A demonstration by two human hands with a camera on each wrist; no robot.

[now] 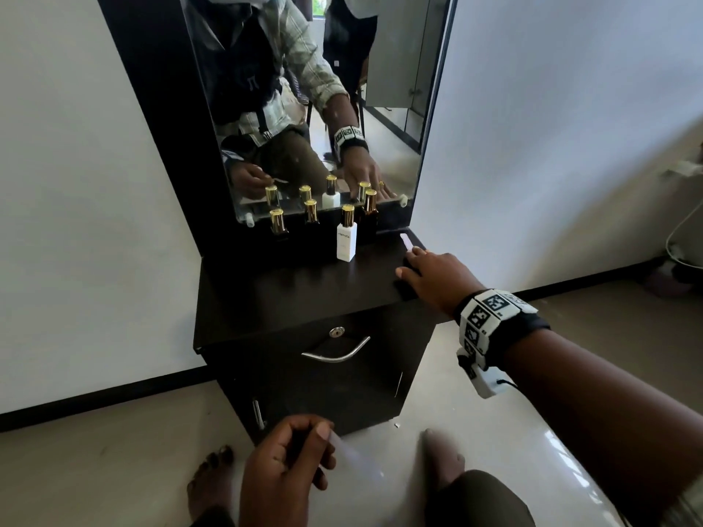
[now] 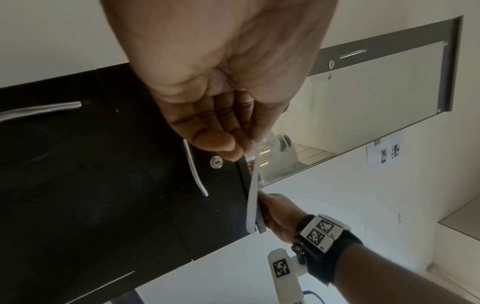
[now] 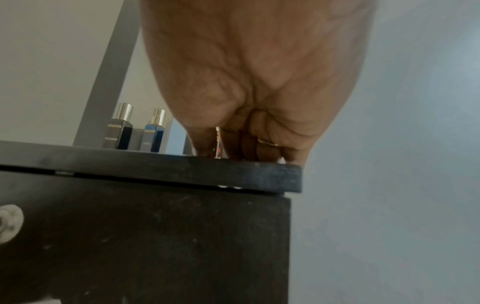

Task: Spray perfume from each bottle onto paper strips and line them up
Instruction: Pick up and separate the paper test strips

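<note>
Laying a paper strip [image 1: 405, 241] at the desk [image 1: 289, 294] back right corner, right hand [image 1: 433, 277] fingers flat, apparently pressing it. Left hand [image 1: 285, 469] pinching a spare strip [image 2: 253, 197] low, near the floor. Next, probably: fetch a fresh bottle from the row of perfume bottles [image 1: 346, 237] by the mirror.

Lettering on the perfume bottles

The white square bottle with a gold cap [image 1: 346, 241] carries a dark word reading roughly "rfenita"; its start is cut off. In the right wrist view, two dark rectangular bottles with silver caps [image 3: 119, 131] [image 3: 153, 133] bear pale, blurred words like "clueste".
</note>
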